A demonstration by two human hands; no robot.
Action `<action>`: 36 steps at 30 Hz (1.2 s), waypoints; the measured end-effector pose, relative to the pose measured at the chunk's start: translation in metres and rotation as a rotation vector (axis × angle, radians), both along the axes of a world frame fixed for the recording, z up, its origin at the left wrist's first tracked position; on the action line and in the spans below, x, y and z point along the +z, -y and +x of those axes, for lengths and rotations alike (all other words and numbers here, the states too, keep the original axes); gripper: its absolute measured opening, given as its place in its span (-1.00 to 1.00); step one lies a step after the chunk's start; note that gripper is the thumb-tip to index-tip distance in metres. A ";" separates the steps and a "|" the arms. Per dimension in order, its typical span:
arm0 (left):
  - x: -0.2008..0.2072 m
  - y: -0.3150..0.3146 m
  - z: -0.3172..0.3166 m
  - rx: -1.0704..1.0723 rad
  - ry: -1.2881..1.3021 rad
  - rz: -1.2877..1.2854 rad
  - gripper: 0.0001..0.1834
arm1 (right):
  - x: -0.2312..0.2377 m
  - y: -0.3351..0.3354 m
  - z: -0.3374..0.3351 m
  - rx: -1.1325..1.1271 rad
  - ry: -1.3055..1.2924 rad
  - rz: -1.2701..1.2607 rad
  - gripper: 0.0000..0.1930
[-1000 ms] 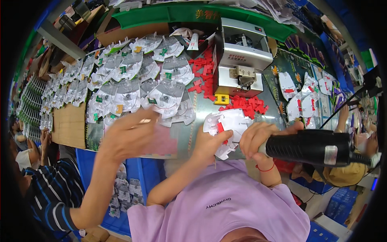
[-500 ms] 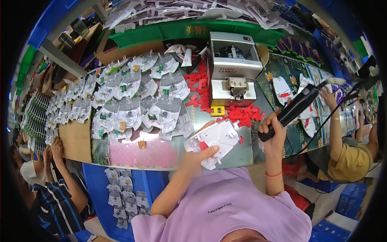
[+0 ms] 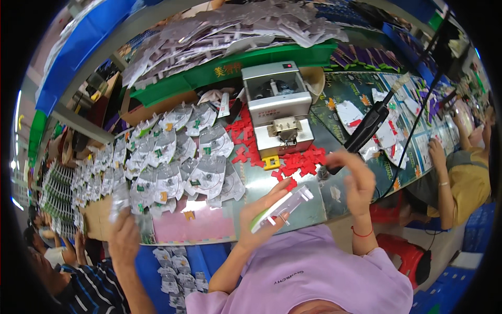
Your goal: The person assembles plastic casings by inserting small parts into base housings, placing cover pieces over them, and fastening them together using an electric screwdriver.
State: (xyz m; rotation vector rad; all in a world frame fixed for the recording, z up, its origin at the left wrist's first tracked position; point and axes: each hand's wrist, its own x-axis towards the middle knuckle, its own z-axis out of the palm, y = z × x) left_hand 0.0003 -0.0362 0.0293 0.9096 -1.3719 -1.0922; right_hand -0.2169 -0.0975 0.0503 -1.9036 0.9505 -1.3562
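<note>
My left hand [image 3: 253,222] is closed on a white plastic housing [image 3: 277,210] with a green edge, now turned edge-up above the front of the table. To its right, my right hand [image 3: 360,180] has its fingers curved and apart, with nothing visible between them. Just beyond those fingers a black electric screwdriver [image 3: 366,127] hangs slanted from its cable, its lower end partly behind them. Red plastic pieces [image 3: 300,163] lie heaped past the housing, around a silver screw-feeding machine [image 3: 277,107] with a yellow block [image 3: 271,163] at its foot.
Rows of grey-white housings [image 3: 206,175] cover the table's left. White housings with red pieces [image 3: 353,118] lie at the right. Behind stands a green bin [image 3: 193,81] heaped with clear parts. A co-worker's hand [image 3: 124,230] lifts a blurred part at left; another co-worker's hand [image 3: 437,153] rests at right.
My right hand has let go of the screwdriver and its fingers have spread. My left hand has tipped the housing onto its edge. A co-worker's hand at left has risen with a part.
</note>
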 end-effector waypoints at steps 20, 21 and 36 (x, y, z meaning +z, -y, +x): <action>0.009 0.001 -0.014 -0.424 -0.382 0.274 -0.32 | -0.075 -0.031 -0.028 -0.161 0.935 0.460 -0.75; 0.001 0.005 -0.014 -0.377 -0.383 0.331 -0.36 | -0.065 -0.027 -0.035 -0.290 1.213 0.567 -0.76; -0.013 -0.009 -0.010 -0.241 -0.280 0.539 -0.49 | -0.078 0.069 -0.092 -0.196 1.545 0.379 -0.62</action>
